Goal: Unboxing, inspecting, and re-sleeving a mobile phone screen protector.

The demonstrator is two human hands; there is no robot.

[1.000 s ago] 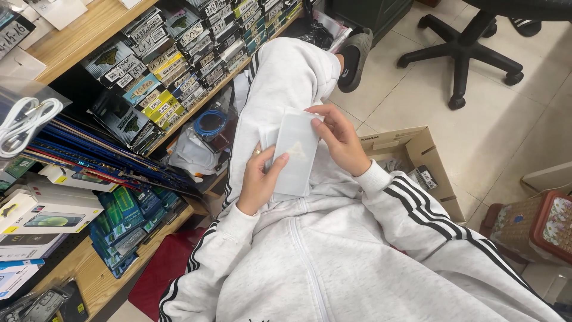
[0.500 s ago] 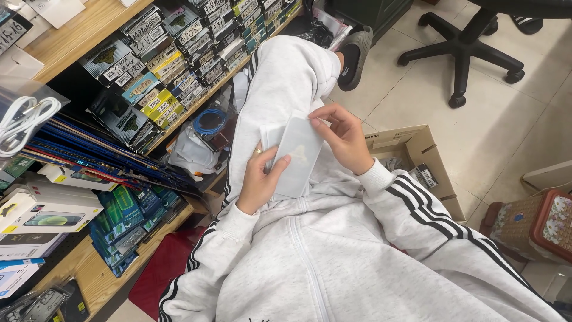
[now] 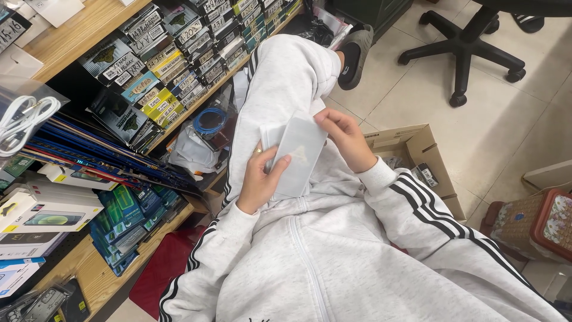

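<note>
Head view: two hands work a white pouch over the lap.

Left hand (image 3: 260, 179) grips the flat white pouch (image 3: 296, 156) from below, thumb across its face; right hand (image 3: 345, 138) pinches the top edge, fingers closed on it (opening or peeling, I cannot tell). Nothing is out of the pouch yet, so the work looks early. Another white piece (image 3: 269, 136) sits behind it. Beside the knee stands a cardboard box (image 3: 424, 156); left, wooden shelves (image 3: 83, 271) full of packets.
</note>
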